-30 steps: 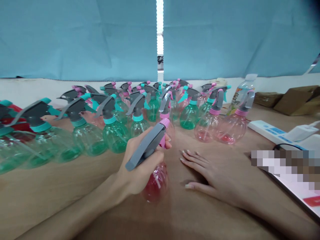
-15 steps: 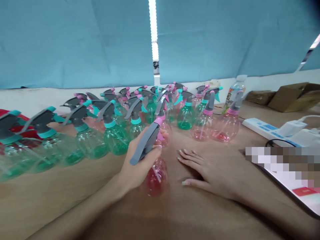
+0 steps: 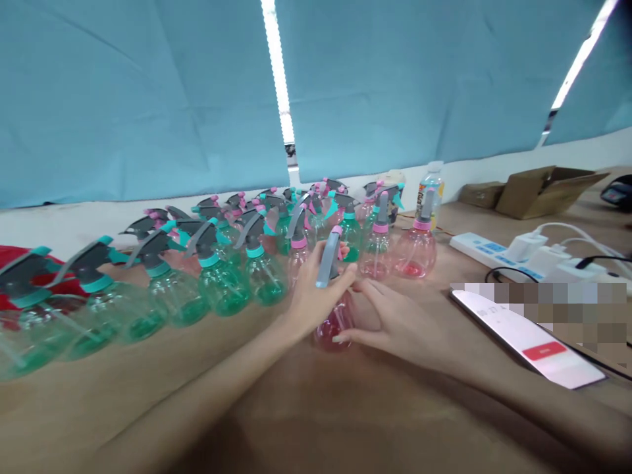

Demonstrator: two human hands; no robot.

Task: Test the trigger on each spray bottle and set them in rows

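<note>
My left hand (image 3: 316, 293) is wrapped round the neck of a pink spray bottle (image 3: 334, 322) with a grey trigger head (image 3: 330, 257); the bottle stands on the wooden table (image 3: 306, 408). My right hand (image 3: 390, 316) lies against the bottle's right side, thumb under its belly and fingers curved along it. Just behind them stand rows of green spray bottles (image 3: 220, 286) and pink spray bottles (image 3: 415, 247) with grey triggers.
A white power strip (image 3: 494, 253) with plugged chargers and cables lies at the right, with a phone (image 3: 528, 336) in front of it. Cardboard boxes (image 3: 538, 191) sit at the far right. A drink bottle (image 3: 430, 187) stands behind the sprayers. Blue curtains hang at the back.
My left hand has carried the pink bottle away from me toward the rows. My right hand has left the table and closed in on the bottle's side. The view has shifted right.
</note>
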